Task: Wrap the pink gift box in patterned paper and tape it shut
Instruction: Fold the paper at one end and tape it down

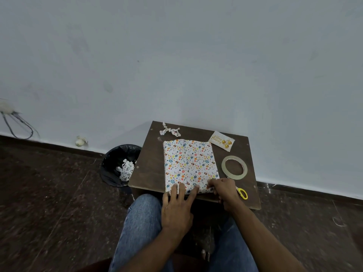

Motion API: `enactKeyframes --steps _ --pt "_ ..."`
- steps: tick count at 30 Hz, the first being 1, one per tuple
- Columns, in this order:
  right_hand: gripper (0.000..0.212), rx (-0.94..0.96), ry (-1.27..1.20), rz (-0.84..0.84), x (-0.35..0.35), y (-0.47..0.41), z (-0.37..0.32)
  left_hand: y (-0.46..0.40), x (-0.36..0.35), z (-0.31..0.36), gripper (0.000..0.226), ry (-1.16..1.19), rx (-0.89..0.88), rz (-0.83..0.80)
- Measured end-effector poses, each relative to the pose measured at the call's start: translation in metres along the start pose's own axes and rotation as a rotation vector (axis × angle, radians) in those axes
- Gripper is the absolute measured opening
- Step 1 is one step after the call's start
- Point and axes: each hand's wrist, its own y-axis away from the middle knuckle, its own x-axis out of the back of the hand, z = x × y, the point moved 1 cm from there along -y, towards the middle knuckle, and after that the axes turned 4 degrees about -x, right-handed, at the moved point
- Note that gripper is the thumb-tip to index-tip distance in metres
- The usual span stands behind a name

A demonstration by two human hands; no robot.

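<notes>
— Both hands sit at the near edge of the wrapped box (189, 163). Left hand (177, 207)?
— Fingers straight, pressing the paper flat on the box's near edge.
— Right hand (223, 190)?
— Curled, pinching the paper flap at the box's near right corner.
— Tape?
— Tape roll (234, 167) lies just right of the box, nearer the right hand.

Layout on the table (149, 169)
The wrapped box (189, 164) is lying ahead of both hands; the tape roll (234, 167) is sitting beyond the right hand (225, 190).
</notes>
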Motion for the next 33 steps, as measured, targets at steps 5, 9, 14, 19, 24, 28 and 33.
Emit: enactKeyframes --steps 5,9,14,19,24,28,33 --pt "0.021 -0.045 0.026 0.013 -0.002 -0.004 -0.005 0.000 0.001 -0.001 0.105 -0.003 0.004 -0.001" --pt "0.021 -0.111 0.047 0.033 -0.003 -0.007 -0.010 0.000 0.002 0.000 0.102 -0.003 0.004 -0.008" --pt "0.021 -0.135 0.096 0.051 -0.005 -0.009 -0.012 0.000 0.003 -0.001 0.103 -0.006 0.006 -0.023" --pt "0.016 -0.143 0.129 0.063 -0.005 -0.012 -0.013 0.001 0.003 -0.001 0.105 -0.019 0.004 -0.028" --pt "0.022 -0.146 0.135 0.067 -0.005 -0.011 -0.013 0.003 0.005 0.000 0.100 0.004 0.032 -0.077" --pt "0.024 -0.163 0.134 0.062 -0.005 -0.013 -0.013 0.003 0.006 0.001 0.103 -0.002 0.036 -0.084" --pt "0.020 -0.172 0.146 0.041 -0.004 -0.010 -0.017 0.001 0.005 0.000 0.106 -0.009 0.010 -0.038"
